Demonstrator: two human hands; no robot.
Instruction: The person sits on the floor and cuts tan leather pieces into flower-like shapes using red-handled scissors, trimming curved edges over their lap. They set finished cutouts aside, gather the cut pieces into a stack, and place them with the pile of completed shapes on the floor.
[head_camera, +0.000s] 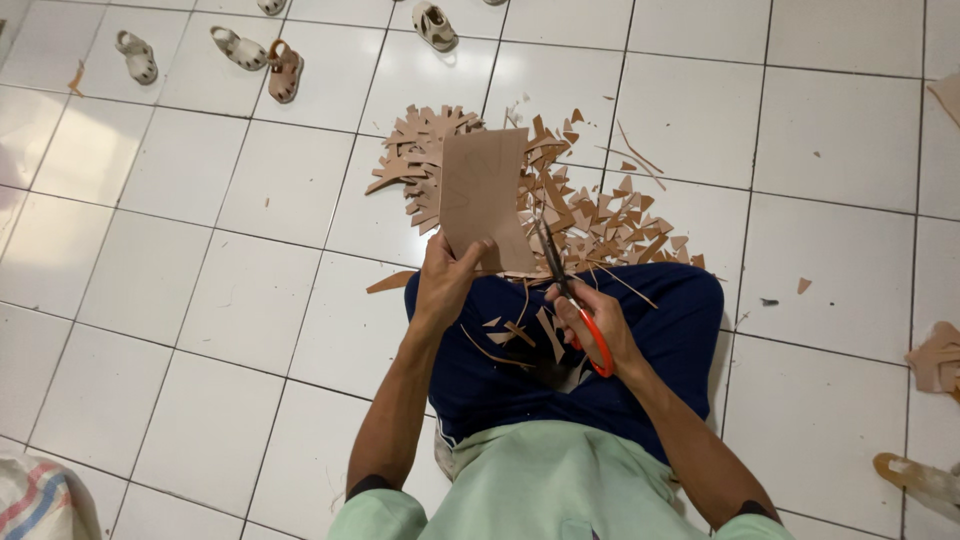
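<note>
Right hand (598, 325) grips red-handled scissors (570, 290), left hand (445, 285) pinches tan sheet (483, 195) before scrap pile (600, 215).

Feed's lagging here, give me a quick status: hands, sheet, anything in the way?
Left hand holds tan sheet upright. Right hand works red-handled scissors at its edge. Offcut pile on floor behind; strips on lap.

Flat tan sheet (483, 195) held upright over lap, red-handled scissors (572, 300) with dark blades at its lower right edge
</note>
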